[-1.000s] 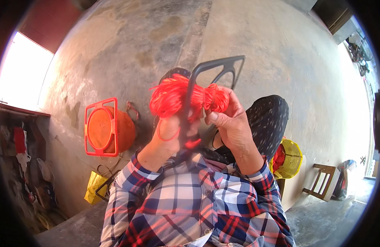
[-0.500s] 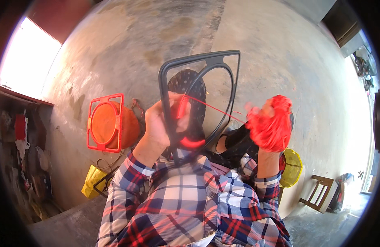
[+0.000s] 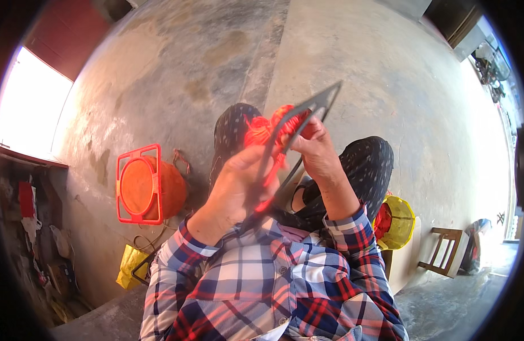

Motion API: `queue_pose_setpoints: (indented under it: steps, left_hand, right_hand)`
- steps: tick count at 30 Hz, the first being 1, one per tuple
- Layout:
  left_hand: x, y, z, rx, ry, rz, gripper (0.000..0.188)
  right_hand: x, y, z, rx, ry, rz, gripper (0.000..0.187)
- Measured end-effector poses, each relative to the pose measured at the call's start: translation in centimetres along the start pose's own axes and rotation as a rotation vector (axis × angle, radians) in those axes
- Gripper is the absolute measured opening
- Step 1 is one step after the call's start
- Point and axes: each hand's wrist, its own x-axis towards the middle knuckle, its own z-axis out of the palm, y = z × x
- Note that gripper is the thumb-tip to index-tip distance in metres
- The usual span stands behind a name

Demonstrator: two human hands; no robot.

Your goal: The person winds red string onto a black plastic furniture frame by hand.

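Red, shiny bundle of thin cord (image 3: 259,132) is held up btwn the two hands, a bit farther from the body than L hand (image 3: 236,184). Its long axis goes approx. crosswise, R end slightly farther out. R hand (image 3: 317,150) is nearer: its fingers seem to be grasping this R end. L hand is clenched on the side of the dark grey, flat, hollow frame w/ angled corners (image 3: 320,100). This frame is tilted, nearly edge-on, and passes in front of the bundle; exact finger positions are blurred, can't tell.

Underneath are dark, flecked trousers (image 3: 368,170) and the grey, stained concrete floor (image 3: 330,74). On L, well apart, is an orange, round, tub-like object (image 3: 174,190) w/ a red, rectangular, hollow frame (image 3: 159,182) at its face. On R: yellow, many-sided basket (image 3: 406,224) w/ red stuff inside (image 3: 383,220), then brown, slatted wooden stool (image 3: 448,233).
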Motion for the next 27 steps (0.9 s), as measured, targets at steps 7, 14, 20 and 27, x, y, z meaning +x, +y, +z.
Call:
queue_pose_setpoints:
  steps: [7, 14, 20, 27]
  left_hand:
    - [0.1, 0.5, 0.0, -0.243, -0.152, -0.517, 0.066]
    - [0.1, -0.6, -2.4, -0.179, -0.088, -0.134, 0.022]
    - [0.4, -1.3, -1.3, 0.064, 0.065, -0.007, 0.041]
    - [0.7, 0.3, -3.4, -0.185, -0.112, 0.026, 0.031]
  right_hand:
    - [-0.8, -0.9, -0.9, 0.396, -0.371, -0.223, 0.045]
    - [-3.9, -0.7, 0.1, 0.118, 0.111, 0.006, 0.052]
    - [-4.5, -1.7, 3.9, 0.269, 0.038, 0.004, 0.055]
    - [-4.5, -3.7, -2.6, 0.627, 0.15, -0.346, 0.042]
